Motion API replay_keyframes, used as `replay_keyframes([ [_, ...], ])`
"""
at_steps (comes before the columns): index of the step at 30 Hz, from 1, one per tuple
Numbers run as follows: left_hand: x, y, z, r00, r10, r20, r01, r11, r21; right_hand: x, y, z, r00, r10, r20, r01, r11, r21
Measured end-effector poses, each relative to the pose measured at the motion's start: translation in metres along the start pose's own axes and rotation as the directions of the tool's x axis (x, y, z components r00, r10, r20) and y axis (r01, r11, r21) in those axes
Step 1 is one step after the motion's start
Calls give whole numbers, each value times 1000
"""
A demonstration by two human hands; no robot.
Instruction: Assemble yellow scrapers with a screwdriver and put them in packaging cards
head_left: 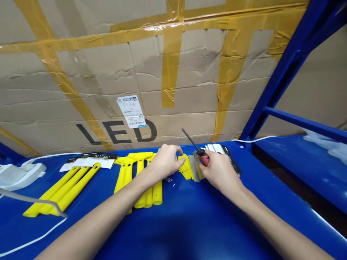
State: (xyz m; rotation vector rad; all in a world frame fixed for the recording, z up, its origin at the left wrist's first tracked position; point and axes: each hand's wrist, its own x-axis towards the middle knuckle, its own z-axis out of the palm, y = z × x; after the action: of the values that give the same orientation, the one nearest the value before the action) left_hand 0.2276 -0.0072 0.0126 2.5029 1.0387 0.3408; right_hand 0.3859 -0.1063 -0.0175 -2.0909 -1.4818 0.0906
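My right hand [221, 169] is wrapped round the red and black handle of a screwdriver [190, 138], whose dark shaft points up and left. Its fingertips are close to several flat metal blades [194, 168]; I cannot tell whether they touch. My left hand [166, 160] hovers beside a stack of small yellow plastic pieces [185, 167], thumb and forefinger apart with nothing visible between them. Small screws and nuts [169, 179] are scattered on the blue surface below it. Partly behind my left forearm lie several yellow T-shaped handles [141, 180].
More yellow handles [69, 191] lie at the left by printed cards [101, 160]. A white power strip [24, 175] and cable sit at the far left. Other printed packets [230, 159] lie beyond my right hand. A taped cardboard box [189, 79] stands behind; a blue rack post [273, 86] rises right.
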Motion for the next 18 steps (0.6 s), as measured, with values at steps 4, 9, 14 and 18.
replay_keyframes([
  [4,-28,-13,-15,1000,22,13,-23,998,66,7,-6,14,999,-25,45,27,999,-34],
  [9,-50,-36,-32,996,74,58,-83,982,172,3,-12,17,997,-50,63,52,998,-37],
  [14,-59,-38,-42,979,38,200,-92,958,271,-3,-10,10,993,-51,107,44,997,67],
  [18,-63,-31,-45,953,1,302,-106,937,333,-8,-1,5,976,-56,211,-3,963,269],
])
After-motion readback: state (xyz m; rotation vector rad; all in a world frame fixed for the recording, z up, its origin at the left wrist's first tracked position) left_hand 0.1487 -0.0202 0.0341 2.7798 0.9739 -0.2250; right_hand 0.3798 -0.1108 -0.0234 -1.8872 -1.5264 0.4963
